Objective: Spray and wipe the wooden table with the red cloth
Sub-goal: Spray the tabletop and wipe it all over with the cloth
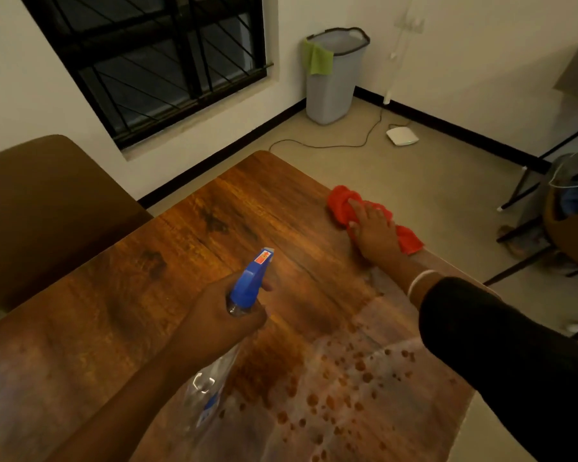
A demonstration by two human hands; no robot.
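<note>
The wooden table (pixel 194 248) fills the lower frame, with wet droplets and a shiny film on its near right part. My left hand (pixel 221 315) grips the neck of a clear spray bottle with a blue trigger head (pixel 251 281), nozzle pointing away over the table's middle. My right hand (pixel 374 231) presses flat on the crumpled red cloth (pixel 341 201) near the table's far right edge. The cloth sticks out on both sides of the hand.
A brown chair back (pixel 47 201) stands at the table's left. On the floor beyond are a grey bin (pixel 331 91) with a green cloth, a cable, and a white device (pixel 401 135). Black-legged furniture (pixel 548 208) stands to the right.
</note>
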